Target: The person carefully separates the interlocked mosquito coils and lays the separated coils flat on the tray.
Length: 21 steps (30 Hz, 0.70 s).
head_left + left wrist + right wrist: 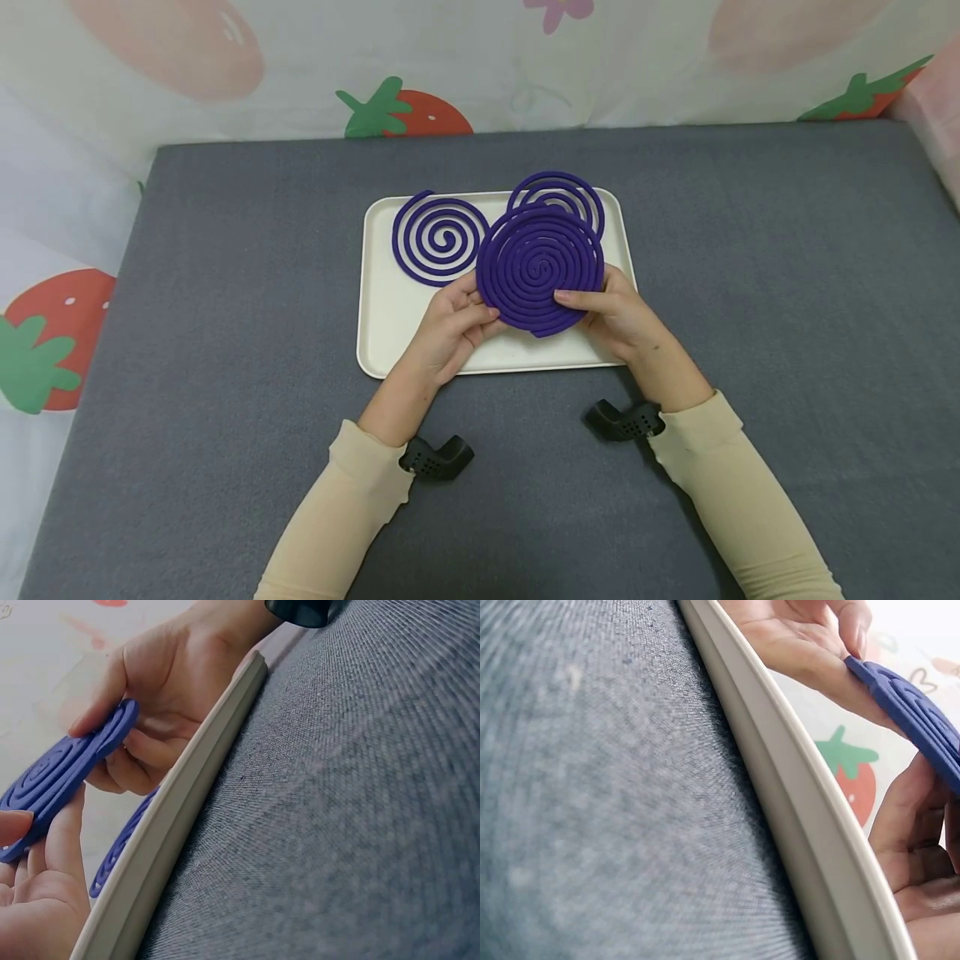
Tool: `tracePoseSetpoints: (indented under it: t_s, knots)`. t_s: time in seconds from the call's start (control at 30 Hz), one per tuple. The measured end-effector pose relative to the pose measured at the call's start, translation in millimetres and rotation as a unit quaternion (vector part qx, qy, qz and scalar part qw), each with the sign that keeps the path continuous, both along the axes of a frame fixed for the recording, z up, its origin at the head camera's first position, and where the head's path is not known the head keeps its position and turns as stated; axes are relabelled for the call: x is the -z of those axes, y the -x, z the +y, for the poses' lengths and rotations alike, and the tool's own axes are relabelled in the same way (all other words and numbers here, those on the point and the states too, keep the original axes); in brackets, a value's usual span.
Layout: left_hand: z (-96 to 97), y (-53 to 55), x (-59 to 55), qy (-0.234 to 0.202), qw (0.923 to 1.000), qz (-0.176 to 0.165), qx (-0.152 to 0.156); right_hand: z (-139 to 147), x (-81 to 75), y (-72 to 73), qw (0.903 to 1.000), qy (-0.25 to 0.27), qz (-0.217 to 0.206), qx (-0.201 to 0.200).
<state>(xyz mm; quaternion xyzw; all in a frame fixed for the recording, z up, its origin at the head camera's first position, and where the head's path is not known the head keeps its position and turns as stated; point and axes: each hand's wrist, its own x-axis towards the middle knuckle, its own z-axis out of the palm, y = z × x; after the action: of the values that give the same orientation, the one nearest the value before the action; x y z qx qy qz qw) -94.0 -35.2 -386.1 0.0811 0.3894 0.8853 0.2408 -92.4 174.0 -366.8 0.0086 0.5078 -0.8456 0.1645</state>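
Both hands hold a purple mosquito coil disc (540, 267) above a white tray (386, 333). Its rings lie tightly packed, like two coils nested together. At its lower left edge, the left hand (456, 325) pinches it between thumb and fingers. The right hand (621, 321) grips the right side, thumb flat on the top face and fingers beneath. In the left wrist view the disc (56, 769) is tilted and raised above the tray rim. A looser single coil (447, 240) lies at the tray's left; another loose coil (555, 175) at the back right is partly hidden behind the disc.
The tray stands on a table with a dark grey cloth (247, 333). Behind it hangs a pale curtain (300, 50) printed with strawberries. Each wrist wears a black camera, such as the left one (437, 458), close above the cloth.
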Motion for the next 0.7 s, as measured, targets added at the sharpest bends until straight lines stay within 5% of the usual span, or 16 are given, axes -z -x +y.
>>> tracePoseSetpoints:
  t_s: [0.7]
  knots:
    - [0.3,1.2,0.7,-0.006,0.9999,0.007,-0.004,-0.2,1.7,0.1,0.9999,0.005,-0.002,0.010]
